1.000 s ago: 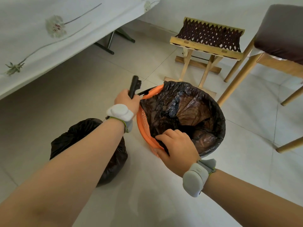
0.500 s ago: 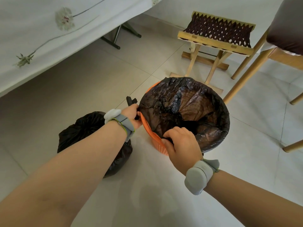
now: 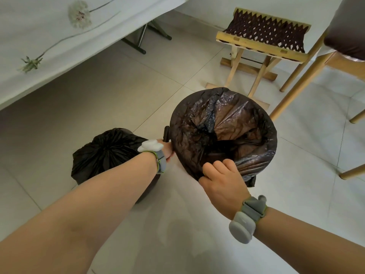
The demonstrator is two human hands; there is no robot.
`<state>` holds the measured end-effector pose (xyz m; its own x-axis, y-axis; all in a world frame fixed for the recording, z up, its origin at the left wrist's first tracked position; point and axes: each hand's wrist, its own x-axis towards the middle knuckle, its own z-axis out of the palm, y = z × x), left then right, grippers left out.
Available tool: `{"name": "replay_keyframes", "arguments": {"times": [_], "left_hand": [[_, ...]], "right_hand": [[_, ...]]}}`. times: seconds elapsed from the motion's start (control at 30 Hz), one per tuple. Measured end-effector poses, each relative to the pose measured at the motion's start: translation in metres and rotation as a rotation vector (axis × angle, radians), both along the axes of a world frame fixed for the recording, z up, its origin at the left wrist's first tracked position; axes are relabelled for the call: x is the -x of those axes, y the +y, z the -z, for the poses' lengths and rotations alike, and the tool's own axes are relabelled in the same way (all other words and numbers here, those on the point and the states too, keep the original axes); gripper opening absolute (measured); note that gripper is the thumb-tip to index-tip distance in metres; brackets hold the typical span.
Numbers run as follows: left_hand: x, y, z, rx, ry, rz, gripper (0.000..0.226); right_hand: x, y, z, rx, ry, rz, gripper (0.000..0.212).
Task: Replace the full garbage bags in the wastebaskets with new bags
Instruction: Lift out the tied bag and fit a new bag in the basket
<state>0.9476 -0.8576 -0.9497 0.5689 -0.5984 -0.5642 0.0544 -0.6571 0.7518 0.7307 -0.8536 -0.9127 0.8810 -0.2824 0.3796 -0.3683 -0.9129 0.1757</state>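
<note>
Two black bags sit on the tiled floor. The new bag is spread open over the round mouth of a wastebasket, its film folded down over the rim so that the basket itself is hidden. The full bag, gathered shut at the top, stands just to its left, partly behind the left forearm. The right hand is at the near rim — its grip curled over the edge, pinching the new bag's film. The left hand is against the rim's left side. A small dark object juts up just beyond it, but the fingers are hidden, so I cannot tell whether that grip is spread or closed. Each wrist carries a grey band. Beyond the wastebasket stand a wooden folding stool with a woven seat and, at right, a chair on pale wooden legs — a white flowered cloth hangs at upper left.
</note>
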Motion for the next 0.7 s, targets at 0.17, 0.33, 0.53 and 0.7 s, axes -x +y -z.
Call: {"name": "replay_keyframes", "arguments": {"times": [0.17,0.33,0.53,0.7], "left_hand": [[-0.013,-0.004,-0.020,0.220,-0.229,-0.210,0.048],[0.011,0.002,-0.037,0.249,-0.270,-0.030,0.039],[0.023,-0.001,-0.032,0.219,-0.322,0.014,0.022],[0.035,-0.005,-0.029,0.197,-0.276,-0.046,0.023]], "right_hand": [[0.017,-0.007,-0.013,-0.130,-0.007,0.007,0.025],[0.049,-0.026,-0.012,-0.175,-0.061,0.059,0.038],[0.080,-0.048,-0.010,-0.104,-0.051,0.129,0.011],[0.103,-0.057,-0.019,-0.157,-0.080,0.115,0.021]]}}
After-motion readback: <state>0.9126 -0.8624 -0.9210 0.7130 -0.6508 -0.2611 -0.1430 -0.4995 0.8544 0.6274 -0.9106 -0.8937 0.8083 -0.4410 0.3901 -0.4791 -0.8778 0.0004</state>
